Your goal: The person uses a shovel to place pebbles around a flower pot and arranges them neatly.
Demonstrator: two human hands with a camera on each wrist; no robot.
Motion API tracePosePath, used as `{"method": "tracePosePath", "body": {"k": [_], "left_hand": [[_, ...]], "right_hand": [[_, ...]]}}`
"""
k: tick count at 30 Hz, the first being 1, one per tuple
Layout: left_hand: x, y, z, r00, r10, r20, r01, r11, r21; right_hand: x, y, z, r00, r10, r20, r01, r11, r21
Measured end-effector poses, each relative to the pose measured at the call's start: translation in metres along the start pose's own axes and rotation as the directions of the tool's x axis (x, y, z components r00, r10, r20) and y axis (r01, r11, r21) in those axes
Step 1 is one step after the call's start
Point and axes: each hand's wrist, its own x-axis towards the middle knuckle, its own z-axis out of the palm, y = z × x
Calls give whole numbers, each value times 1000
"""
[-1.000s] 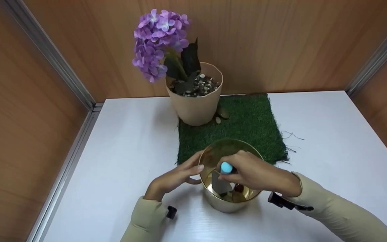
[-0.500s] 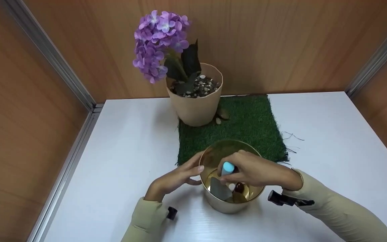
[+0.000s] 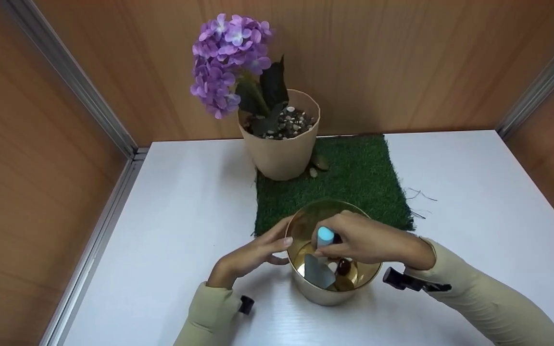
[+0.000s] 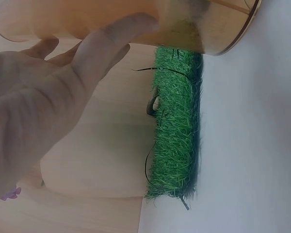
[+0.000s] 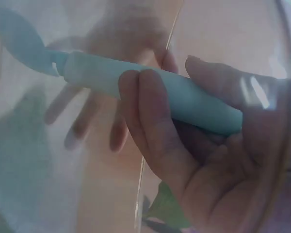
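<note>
Our relaxed left hand (image 3: pixel 252 256) touches the bowl (image 3: pixel 322 296), far from the worktop's (image 3: pixel 195 197) back edge; our right hand (image 3: pixel 356 239) grips a scoop (image 3: pixel 318 272) inside, near something red (image 3: pixel 344 266).

Round, translucent amber-gold bowl (image 3: pixel 324 297). Cylindrical pale-blue tool handle (image 3: pixel 325 236) — flat blue-grey blade (image 3: pixel 319 273). Clustered purple flower head (image 3: pixel 226 60), whitish-lilac patches; round beige pot (image 3: pixel 279 158), plain; black-and-white speckled gravel (image 3: pixel 294 124). Square green grass mat (image 3: pixel 356 178). Flat white tabletop (image 3: pixel 195 197) — brown wooden back panel (image 3: pixel 378 62), streaky grain.
</note>
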Motion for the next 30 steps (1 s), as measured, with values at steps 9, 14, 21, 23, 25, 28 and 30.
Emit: {"method": "tracePosePath", "body": {"k": [9, 14, 21, 23, 25, 28, 30], "left_hand": [[0, 0, -1, 1000, 7, -4, -7, 1000, 4], [0, 0, 0, 1000, -5, -6, 5, 1000, 4], [-1, 1, 1, 1000, -12, -8, 12, 1000, -13], [-1, 1, 2, 1000, -14, -6, 14, 1000, -15], [-1, 0, 2, 1000, -21, -5, 21, 1000, -12], [-1, 0, 1, 1000, -22, -7, 21, 1000, -5], [-1, 0, 1, 1000, -16, -11, 16, 1000, 3]], "right_hand": [[3, -2, 6, 997, -60, 53, 65, 993, -94], [7, 5, 0, 998, -37, 48, 38, 999, -25], [8, 11, -2, 999, 40, 4, -40, 999, -5], [7, 10, -3, 998, 62, -10, -62, 998, -8], [7, 7, -3, 996, 85, -27, -85, 996, -8], [7, 1, -2, 990, 124, -68, -127, 991, -36], [10, -4, 0, 985, 141, -100, -148, 987, -64]]}}
